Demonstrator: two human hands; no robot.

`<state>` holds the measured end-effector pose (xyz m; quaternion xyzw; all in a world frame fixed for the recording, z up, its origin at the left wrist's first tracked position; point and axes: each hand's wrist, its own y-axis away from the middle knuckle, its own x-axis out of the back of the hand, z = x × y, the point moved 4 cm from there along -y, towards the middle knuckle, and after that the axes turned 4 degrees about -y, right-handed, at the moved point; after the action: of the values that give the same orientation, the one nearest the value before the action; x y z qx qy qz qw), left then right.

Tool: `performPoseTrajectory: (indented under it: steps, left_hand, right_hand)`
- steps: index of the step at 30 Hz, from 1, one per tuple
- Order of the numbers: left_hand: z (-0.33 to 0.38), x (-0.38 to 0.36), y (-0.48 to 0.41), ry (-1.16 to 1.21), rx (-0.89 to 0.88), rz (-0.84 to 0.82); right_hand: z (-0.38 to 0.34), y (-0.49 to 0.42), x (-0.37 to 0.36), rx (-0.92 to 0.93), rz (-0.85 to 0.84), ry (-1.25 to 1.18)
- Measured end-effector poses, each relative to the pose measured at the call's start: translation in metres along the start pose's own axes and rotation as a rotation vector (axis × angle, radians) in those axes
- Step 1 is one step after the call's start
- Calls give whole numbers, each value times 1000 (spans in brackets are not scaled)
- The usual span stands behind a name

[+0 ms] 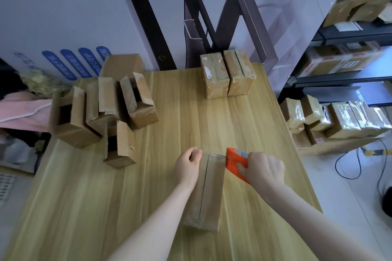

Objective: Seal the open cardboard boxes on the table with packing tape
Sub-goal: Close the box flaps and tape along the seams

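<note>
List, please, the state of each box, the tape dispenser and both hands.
Near box: flaps closed, seam visible.
Open boxes, left side: flaps up, unsealed.
Two far boxes: taped shut.
Tape dispenser: at the near box's far end.
Left hand: grips the near box.
Right hand: grips the tape dispenser.

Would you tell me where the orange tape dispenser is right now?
In the head view, the orange tape dispenser sits right of centre, gripped by the right hand at the far end of the box the left hand holds.
</note>
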<state>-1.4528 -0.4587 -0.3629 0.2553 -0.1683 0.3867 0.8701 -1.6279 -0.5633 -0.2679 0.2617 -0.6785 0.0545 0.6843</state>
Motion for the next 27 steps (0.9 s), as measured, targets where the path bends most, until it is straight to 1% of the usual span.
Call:
performPoseTrajectory:
  steps: [4, 6, 8, 11, 15, 18, 21, 25, 27]
  left_hand:
    - [4, 0, 3, 54, 1, 81]
    - [6, -3, 4, 65, 5, 76]
    - [5, -4, 3, 65, 9, 69]
    - [5, -3, 3, 123, 47, 83]
    - [0, 2, 9, 360, 213, 183]
    - [-16, 10, 17, 466, 317, 273]
    - [-32, 17, 35, 427, 296, 315]
    - [-42, 20, 64, 367, 281, 279]
    - [-42, 23, 68, 314, 275, 250]
  right_hand:
    - [-15, -14, -10, 24, 22, 73]
    - [-27, -20, -26, 52, -26, 138]
    - [-31, -23, -38, 47, -95, 109]
    - [-9, -24, -35, -31, -129, -46]
    - [23, -19, -24, -101, -45, -97]
    - [37, -12, -13, -164, 43, -253]
    - [38, -2, 2, -184, 139, -536]
    - [25, 9, 3, -178, 211, -881]
    - [19, 11, -4, -185, 209, -967]
